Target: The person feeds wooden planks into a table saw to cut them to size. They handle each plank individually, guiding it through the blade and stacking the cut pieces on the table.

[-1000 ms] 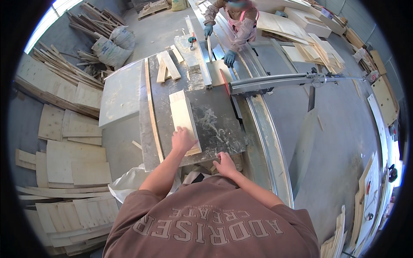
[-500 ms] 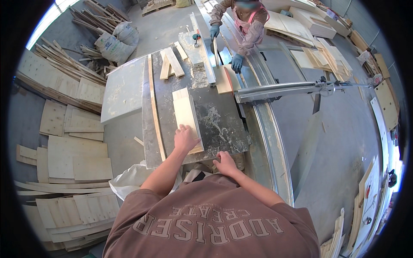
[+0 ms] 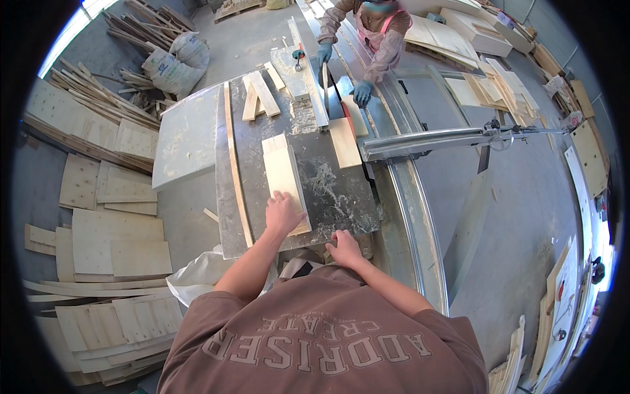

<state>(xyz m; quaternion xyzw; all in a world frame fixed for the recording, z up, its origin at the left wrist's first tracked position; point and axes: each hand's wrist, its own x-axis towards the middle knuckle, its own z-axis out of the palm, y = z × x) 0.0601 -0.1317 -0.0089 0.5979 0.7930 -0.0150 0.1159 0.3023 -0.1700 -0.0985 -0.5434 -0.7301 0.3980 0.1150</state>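
My left hand [image 3: 284, 213] grips the near end of a neat stack of pale wooden boards [image 3: 280, 164] lying lengthwise on the saw table [image 3: 328, 197]. Its thumb reaches along the stack's right side. At the table's near edge, my right hand [image 3: 344, 249] rests with its fingers curled in and nothing visible in them. Beyond the stack, a cut pale board [image 3: 344, 142] lies beside the red saw guard [image 3: 352, 117]. Across the table a co-worker in blue gloves holds a wooden stick [image 3: 325, 82] in one hand, while the other glove [image 3: 362, 93] presses near the guard.
A long thin strip [image 3: 236, 164] lies left of my stack, with short offcuts [image 3: 260, 95] farther back. A metal crosscut fence [image 3: 426, 141] extends right over the sliding rails. Plywood sheets [image 3: 118, 236] lie at left; a white sack [image 3: 200, 272] is below the table.
The cut board near the saw has slid toward me and lies separate from the piece by the co-worker's glove. My two hands and the stack stay in place.
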